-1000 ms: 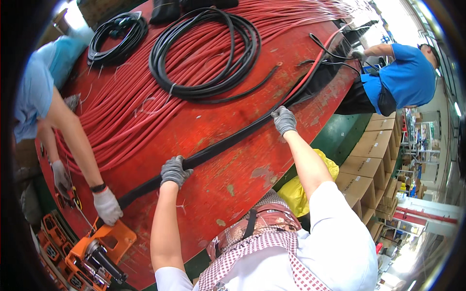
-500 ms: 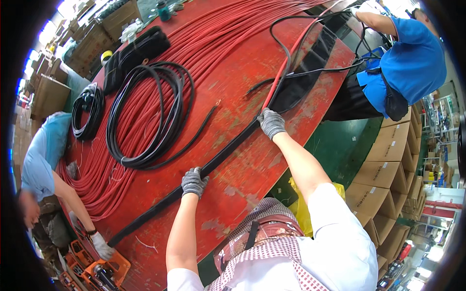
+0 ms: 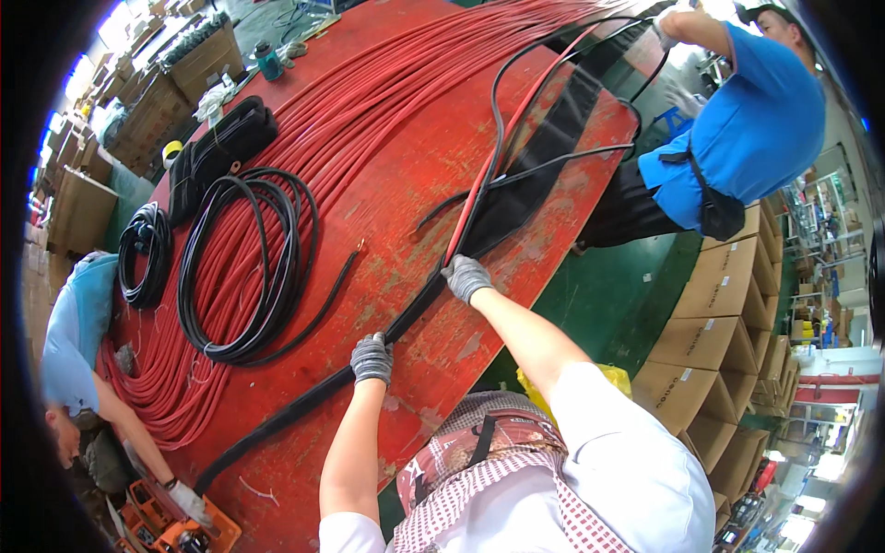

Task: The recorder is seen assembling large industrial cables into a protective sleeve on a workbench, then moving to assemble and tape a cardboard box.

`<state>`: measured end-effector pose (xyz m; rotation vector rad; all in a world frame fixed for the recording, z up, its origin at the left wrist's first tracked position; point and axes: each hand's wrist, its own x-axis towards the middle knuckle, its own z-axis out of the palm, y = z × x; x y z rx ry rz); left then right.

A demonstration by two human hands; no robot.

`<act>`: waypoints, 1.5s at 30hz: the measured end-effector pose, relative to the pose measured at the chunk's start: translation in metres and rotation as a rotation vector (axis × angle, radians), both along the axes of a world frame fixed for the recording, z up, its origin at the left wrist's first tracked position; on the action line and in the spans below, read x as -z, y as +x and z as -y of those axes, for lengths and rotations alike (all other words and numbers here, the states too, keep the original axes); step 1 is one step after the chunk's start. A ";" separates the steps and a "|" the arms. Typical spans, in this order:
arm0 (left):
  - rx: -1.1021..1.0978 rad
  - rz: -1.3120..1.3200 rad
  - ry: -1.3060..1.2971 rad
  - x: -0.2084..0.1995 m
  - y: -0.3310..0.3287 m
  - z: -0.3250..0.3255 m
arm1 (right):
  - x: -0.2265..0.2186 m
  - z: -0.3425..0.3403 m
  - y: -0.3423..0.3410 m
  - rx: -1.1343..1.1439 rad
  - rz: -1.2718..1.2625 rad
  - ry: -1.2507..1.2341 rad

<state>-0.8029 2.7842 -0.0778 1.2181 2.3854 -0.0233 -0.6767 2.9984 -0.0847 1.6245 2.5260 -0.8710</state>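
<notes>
"So, how's the grip?"
"Left hand [image 3: 372,359] and right hand [image 3: 466,278] both clasp the black sleeve [image 3: 300,408], stretching from lower left through frame centre."
"Any risk?"
"If the fabric twists, the red cable [image 3: 468,212] could snag."
"Its look?"
"Matte, narrow; seemingly spread flat towards upper right."

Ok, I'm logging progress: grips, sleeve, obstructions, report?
Left grip on black sleeve. Right grip where red cable meets it. Black cable coil beside, not touching the sleeve.

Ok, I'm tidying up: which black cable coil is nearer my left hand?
The larger coil, on the right; the smaller coil, left of it, lies farther from your left hand.
</notes>
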 end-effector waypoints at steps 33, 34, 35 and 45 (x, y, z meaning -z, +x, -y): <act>-0.251 0.033 -0.151 0.026 0.059 -0.135 | -0.018 -0.068 0.004 -0.604 0.069 -0.391; -0.247 0.021 -0.142 0.025 0.061 -0.136 | -0.018 -0.071 0.004 -0.621 0.083 -0.370; -0.240 0.010 -0.133 0.024 0.062 -0.137 | -0.019 -0.074 0.005 -0.627 0.074 -0.343; -0.188 0.134 0.029 0.006 0.053 -0.133 | -0.025 -0.091 0.013 -0.674 0.079 -0.218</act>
